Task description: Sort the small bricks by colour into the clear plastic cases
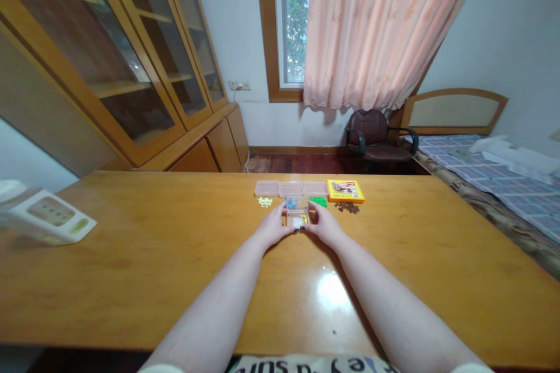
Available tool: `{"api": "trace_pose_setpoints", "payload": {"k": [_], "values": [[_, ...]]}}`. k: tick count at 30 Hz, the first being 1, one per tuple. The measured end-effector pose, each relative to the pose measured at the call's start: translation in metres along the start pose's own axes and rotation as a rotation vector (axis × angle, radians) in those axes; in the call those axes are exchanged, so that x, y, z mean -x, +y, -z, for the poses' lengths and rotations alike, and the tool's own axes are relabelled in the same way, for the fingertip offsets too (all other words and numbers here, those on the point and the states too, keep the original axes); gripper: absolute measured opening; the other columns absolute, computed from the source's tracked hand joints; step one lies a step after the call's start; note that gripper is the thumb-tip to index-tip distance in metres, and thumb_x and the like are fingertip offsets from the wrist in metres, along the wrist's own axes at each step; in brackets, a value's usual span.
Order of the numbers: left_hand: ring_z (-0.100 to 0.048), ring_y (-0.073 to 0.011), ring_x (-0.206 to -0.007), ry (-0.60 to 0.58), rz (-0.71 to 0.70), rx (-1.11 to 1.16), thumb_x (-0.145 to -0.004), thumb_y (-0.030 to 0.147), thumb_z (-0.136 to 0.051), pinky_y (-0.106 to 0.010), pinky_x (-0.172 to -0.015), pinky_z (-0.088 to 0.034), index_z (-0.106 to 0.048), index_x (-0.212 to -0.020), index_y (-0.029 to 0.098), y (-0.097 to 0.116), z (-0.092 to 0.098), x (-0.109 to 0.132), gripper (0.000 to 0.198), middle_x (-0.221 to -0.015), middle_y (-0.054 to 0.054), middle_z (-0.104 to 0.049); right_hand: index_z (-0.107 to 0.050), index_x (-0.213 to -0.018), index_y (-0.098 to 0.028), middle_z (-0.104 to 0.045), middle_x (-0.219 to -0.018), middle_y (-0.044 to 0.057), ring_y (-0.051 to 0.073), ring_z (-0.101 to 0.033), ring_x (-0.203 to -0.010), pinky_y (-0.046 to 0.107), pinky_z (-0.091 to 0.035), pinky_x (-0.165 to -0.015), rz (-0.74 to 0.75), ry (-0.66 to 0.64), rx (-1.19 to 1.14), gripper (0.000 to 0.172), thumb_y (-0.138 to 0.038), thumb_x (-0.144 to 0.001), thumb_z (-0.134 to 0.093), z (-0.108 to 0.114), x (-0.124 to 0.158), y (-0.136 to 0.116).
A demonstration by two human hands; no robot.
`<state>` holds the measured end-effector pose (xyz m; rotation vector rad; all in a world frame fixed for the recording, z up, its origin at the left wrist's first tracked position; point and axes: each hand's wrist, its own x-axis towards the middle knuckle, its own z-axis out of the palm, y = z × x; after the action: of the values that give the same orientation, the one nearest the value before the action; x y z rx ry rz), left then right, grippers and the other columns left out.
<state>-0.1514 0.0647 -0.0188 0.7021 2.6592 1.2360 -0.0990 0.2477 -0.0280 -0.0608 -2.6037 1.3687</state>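
Note:
A small clear plastic box (298, 220) stands on the table between my two hands, with white and yellow bits showing inside. My left hand (276, 224) grips its left side and my right hand (322, 222) its right side, fingers curled around it. Just behind the box are blue pieces (292, 203), seen partly through clear plastic. Green pieces (318, 201) lie in a pile by my right fingertips. A pile of pale yellow pieces (265, 202) sits beyond my left hand. Farther right is a pile of brown pieces (347, 208).
Clear plastic trays (291, 189) line the far edge of the wooden table (175, 256), beside a yellow box (345, 190) with a printed picture. A white container (52, 214) stands at the left. Beyond are a chair (374, 134), a bed (481, 169) and a glass-door cabinet (144, 58).

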Motion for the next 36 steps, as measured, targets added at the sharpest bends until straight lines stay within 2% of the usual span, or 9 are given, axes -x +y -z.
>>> {"api": "trace_pose_setpoints", "payload": {"k": [5,9,14,18,22,28,33,36], "values": [[-0.057,-0.0227,-0.102,-0.02,-0.06,-0.015,-0.061,0.022,-0.076,-0.035,-0.091,-0.044,-0.053,-0.121,0.019,-0.005,-0.002,-0.003,0.064,-0.115,-0.009,-0.061,-0.063,-0.106,-0.015,-0.066,-0.102,0.009,0.019,-0.06,-0.09,0.035,-0.046,-0.084,0.089,0.019,0.081,0.043,-0.015,-0.065,-0.072,0.001,0.001,0.002],[-0.056,-0.0223,-0.104,-0.036,-0.077,-0.13,-0.067,0.023,-0.073,-0.035,-0.093,-0.042,-0.058,-0.118,0.019,-0.003,0.001,-0.003,0.053,-0.117,-0.008,-0.061,-0.067,-0.104,-0.019,-0.065,-0.112,0.01,0.022,-0.056,-0.105,0.037,-0.042,-0.095,0.252,0.03,0.245,0.035,-0.022,-0.07,-0.072,0.002,0.002,0.006],[-0.05,-0.0238,-0.113,0.026,-0.131,-0.366,-0.076,0.024,-0.066,-0.038,-0.1,-0.035,-0.063,-0.112,0.025,0.012,0.002,0.006,0.036,-0.119,-0.006,-0.061,-0.07,-0.101,-0.021,-0.067,-0.11,0.007,0.021,-0.057,-0.098,0.035,-0.041,-0.089,0.363,0.01,0.504,0.021,-0.022,-0.081,-0.061,0.004,0.007,-0.004],[-0.049,-0.0244,-0.117,-0.014,-0.178,-0.454,-0.082,0.019,-0.057,-0.04,-0.102,-0.033,-0.059,-0.119,0.023,0.026,-0.007,0.018,0.037,-0.127,-0.008,-0.057,-0.07,-0.096,-0.021,-0.068,-0.106,0.008,0.021,-0.057,-0.096,0.034,-0.039,-0.086,0.384,-0.016,0.634,0.022,-0.016,-0.087,-0.05,0.003,0.013,-0.015],[-0.043,-0.0257,-0.125,-0.062,-0.191,-0.527,-0.083,0.019,-0.052,-0.042,-0.106,-0.031,-0.05,-0.129,0.019,0.03,-0.015,0.025,0.046,-0.136,-0.011,-0.049,-0.069,-0.1,-0.02,-0.067,-0.11,0.008,0.023,-0.055,-0.103,0.035,-0.038,-0.087,0.347,-0.004,0.685,0.025,-0.016,-0.087,-0.048,0.0,0.016,-0.017],[-0.032,-0.0253,-0.134,-0.131,-0.16,-0.588,-0.082,0.014,-0.043,-0.044,-0.111,-0.023,-0.038,-0.139,0.015,0.03,-0.021,0.027,0.057,-0.146,-0.012,-0.037,-0.065,-0.108,-0.018,-0.064,-0.118,0.009,0.026,-0.049,-0.117,0.039,-0.031,-0.097,0.265,-0.039,0.699,0.03,-0.015,-0.084,-0.047,-0.003,0.02,-0.023],[-0.032,-0.0247,-0.134,-0.155,-0.147,-0.597,-0.08,0.011,-0.04,-0.045,-0.11,-0.023,-0.039,-0.138,0.015,0.039,-0.018,0.029,0.058,-0.145,-0.012,-0.038,-0.065,-0.108,-0.016,-0.063,-0.118,0.011,0.027,-0.047,-0.12,0.044,-0.025,-0.103,0.239,-0.045,0.687,0.032,-0.014,-0.081,-0.048,-0.003,0.023,-0.03],[-0.043,-0.0269,-0.125,-0.088,-0.089,-0.614,-0.082,0.015,-0.041,-0.046,-0.109,-0.024,-0.052,-0.127,0.014,0.048,-0.015,0.035,0.046,-0.133,-0.015,-0.051,-0.069,-0.096,-0.02,-0.069,-0.106,0.009,0.025,-0.053,-0.112,0.043,-0.026,-0.104,0.295,-0.054,0.629,0.025,-0.014,-0.08,-0.051,-0.003,0.023,-0.029]]}}
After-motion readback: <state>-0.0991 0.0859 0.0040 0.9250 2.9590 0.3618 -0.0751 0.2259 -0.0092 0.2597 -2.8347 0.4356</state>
